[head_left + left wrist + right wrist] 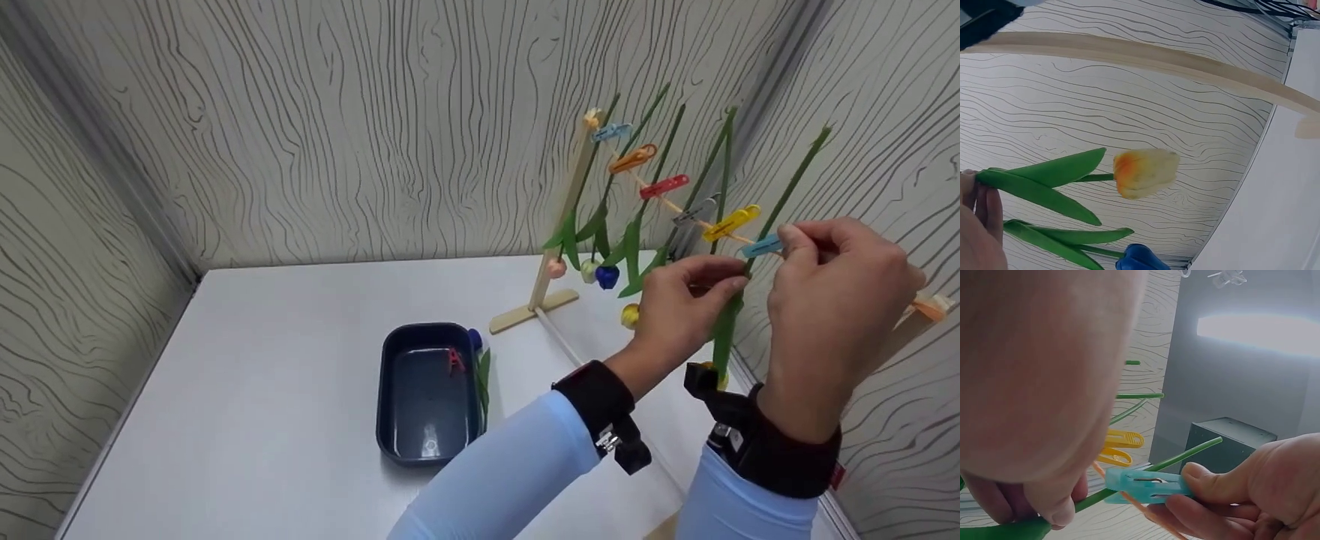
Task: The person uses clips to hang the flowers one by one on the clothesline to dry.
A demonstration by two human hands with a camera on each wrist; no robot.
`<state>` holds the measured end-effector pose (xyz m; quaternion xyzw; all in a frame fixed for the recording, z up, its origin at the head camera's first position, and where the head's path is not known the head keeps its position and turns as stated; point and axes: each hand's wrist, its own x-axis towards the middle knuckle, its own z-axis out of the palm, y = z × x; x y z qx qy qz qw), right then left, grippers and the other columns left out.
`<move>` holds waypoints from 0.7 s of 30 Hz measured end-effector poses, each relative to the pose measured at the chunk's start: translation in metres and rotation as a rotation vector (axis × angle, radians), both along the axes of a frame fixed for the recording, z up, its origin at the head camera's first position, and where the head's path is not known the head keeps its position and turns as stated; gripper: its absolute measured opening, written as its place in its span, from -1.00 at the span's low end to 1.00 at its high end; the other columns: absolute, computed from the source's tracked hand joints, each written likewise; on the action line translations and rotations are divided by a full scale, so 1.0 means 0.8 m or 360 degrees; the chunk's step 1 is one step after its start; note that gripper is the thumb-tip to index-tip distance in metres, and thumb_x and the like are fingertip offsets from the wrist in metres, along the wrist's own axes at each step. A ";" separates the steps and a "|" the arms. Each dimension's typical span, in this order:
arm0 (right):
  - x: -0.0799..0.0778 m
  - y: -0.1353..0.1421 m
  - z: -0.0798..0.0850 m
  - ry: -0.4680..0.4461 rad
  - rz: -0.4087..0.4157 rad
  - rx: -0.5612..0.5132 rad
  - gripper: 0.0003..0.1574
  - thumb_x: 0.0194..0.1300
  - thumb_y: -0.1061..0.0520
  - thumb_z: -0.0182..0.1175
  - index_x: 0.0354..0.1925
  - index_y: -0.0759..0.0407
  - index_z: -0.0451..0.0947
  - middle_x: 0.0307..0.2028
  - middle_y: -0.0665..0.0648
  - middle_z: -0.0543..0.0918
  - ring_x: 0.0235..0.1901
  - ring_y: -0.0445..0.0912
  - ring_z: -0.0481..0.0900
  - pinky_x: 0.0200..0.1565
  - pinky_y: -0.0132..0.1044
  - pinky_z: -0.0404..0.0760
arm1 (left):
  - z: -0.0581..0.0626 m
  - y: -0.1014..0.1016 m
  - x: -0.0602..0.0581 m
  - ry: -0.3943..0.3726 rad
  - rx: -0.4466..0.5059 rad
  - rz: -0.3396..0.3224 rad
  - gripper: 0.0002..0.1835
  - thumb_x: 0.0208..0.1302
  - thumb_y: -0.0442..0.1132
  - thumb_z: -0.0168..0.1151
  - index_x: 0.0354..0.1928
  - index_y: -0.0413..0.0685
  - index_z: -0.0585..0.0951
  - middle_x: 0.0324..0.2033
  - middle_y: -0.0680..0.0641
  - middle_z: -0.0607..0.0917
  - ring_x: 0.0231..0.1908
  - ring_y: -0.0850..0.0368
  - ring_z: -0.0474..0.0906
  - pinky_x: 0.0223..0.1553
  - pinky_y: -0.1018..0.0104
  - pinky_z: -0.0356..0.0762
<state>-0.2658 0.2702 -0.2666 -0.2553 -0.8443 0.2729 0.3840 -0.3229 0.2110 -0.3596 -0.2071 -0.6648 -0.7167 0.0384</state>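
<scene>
My left hand [679,307] pinches the green stem of an artificial tulip [1148,173], whose pale yellow and orange bloom hangs downward. With thumb and fingers, my right hand [840,307] pinches the handle end of a light blue clothespin [1145,484]. In the right wrist view the clothespin sits across the orange cord [1143,509], and the tulip's stem [1185,454] passes at its front end. Whether its tips bite on the stem cannot be told. Nearest along the cord is a yellow clothespin [731,223]; a blue tulip [1141,259] hangs beside the held one.
A wooden stand [551,262] carries the cord, where several tulips hang head down from orange [634,159], red [664,186] and other clothespins. On the white table [277,375], a dark blue tray [382,390] holds a small red clothespin [454,361]. Another tulip [484,382] lies beside it.
</scene>
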 end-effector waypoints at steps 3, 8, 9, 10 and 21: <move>0.000 0.002 0.000 -0.0066 -0.0004 -0.0009 -0.56 0.67 -0.04 0.17 0.20 0.19 0.76 0.11 0.25 0.86 -0.31 -0.42 0.40 -0.25 -0.75 0.23 | -0.002 0.001 0.000 -0.0006 -0.0011 -0.0009 -0.74 0.49 -0.28 0.39 0.14 -0.03 0.81 -0.02 0.07 0.88 -0.13 0.58 0.67 -0.07 0.67 0.69; 0.005 -0.004 0.004 -0.0176 0.0035 -0.0083 -0.50 0.69 -0.03 0.12 0.34 0.23 0.66 0.24 0.32 0.78 0.14 0.08 0.77 0.14 -0.37 0.58 | -0.006 0.002 0.000 0.0005 0.0003 -0.0025 -0.75 0.49 -0.28 0.38 0.14 -0.04 0.80 0.00 0.03 0.88 -0.12 0.57 0.69 -0.07 0.66 0.69; 0.006 -0.006 0.005 -0.0198 0.0046 -0.0095 -0.48 0.70 -0.03 0.11 0.37 0.23 0.64 0.27 0.33 0.76 0.26 0.16 0.74 0.24 -0.23 0.64 | -0.007 0.002 0.000 0.0005 0.0006 -0.0032 -0.75 0.49 -0.28 0.38 0.14 -0.04 0.80 0.00 0.03 0.88 -0.12 0.57 0.69 -0.06 0.66 0.69; 0.008 -0.007 0.006 -0.0215 0.0063 -0.0107 -0.47 0.70 -0.02 0.11 0.39 0.24 0.61 0.30 0.34 0.74 0.32 0.20 0.71 0.34 -0.08 0.63 | -0.007 0.002 0.000 0.0008 0.0010 -0.0037 -0.74 0.49 -0.28 0.38 0.15 -0.05 0.80 0.01 0.03 0.88 -0.11 0.56 0.70 -0.05 0.66 0.69; 0.006 -0.002 0.010 -0.0310 0.0148 -0.0119 -0.43 0.70 -0.04 0.12 0.50 0.15 0.52 0.41 0.22 0.67 0.36 0.10 0.71 0.07 -0.52 0.66 | -0.025 -0.039 0.003 0.0199 0.0010 -0.0001 -0.76 0.55 -0.27 0.32 0.15 -0.10 0.79 0.06 -0.05 0.88 -0.01 0.52 0.72 0.06 0.63 0.69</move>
